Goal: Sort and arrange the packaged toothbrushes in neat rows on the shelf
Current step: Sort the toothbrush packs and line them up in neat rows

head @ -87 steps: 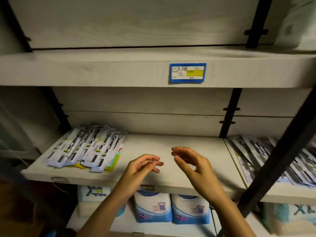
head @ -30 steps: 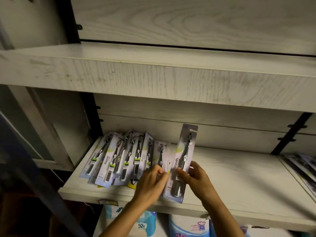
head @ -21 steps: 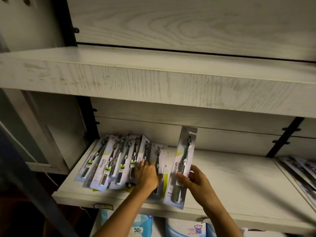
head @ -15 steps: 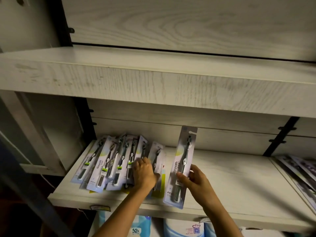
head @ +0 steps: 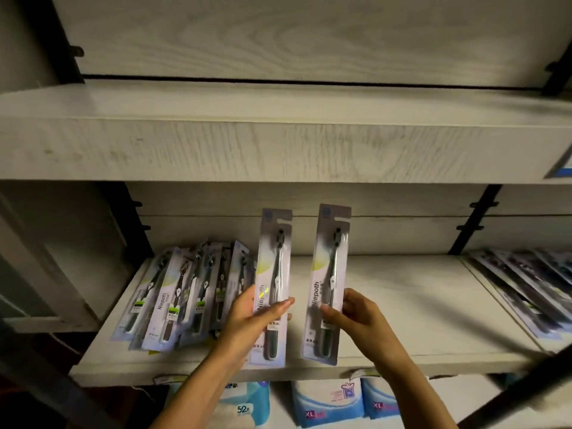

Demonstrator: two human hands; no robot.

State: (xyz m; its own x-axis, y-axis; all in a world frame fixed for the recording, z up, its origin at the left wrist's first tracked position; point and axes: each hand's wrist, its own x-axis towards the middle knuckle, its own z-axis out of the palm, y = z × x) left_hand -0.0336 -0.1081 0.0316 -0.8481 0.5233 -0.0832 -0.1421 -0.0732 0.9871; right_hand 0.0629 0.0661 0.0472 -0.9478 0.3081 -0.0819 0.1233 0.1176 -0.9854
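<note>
At the right edge a blue shelf label (head: 561,169) is cut off, and the toothbrush packs (head: 526,289) below it are smeared. Along the bottom edge, blue-and-white packages (head: 328,402) are cut off.

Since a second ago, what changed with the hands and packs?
The left hand left the pile and lifted a second toothbrush pack, now held upright beside the first pack. The right hand still holds the first pack upright. The pile stays fanned at the shelf's left end.
</note>
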